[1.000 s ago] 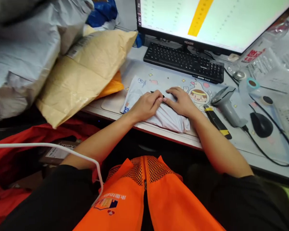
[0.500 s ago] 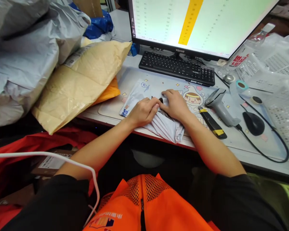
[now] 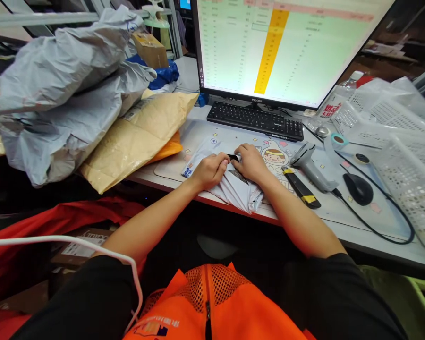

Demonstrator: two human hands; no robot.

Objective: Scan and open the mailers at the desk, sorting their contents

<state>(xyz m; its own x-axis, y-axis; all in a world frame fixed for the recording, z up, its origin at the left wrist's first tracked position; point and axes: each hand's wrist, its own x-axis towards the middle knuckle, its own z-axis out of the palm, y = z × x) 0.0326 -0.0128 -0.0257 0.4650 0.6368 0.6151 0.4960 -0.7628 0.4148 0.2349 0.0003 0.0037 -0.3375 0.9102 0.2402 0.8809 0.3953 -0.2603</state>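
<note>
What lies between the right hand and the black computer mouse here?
In the head view, a black-and-yellow utility knife and then a grey barcode scanner lie between the right hand and the computer mouse.

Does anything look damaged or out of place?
Yes. The white bag under the left hand and right hand looks torn: its film gapes and bunches, with something dark showing inside. A tan parcel overhangs the desk.
</note>
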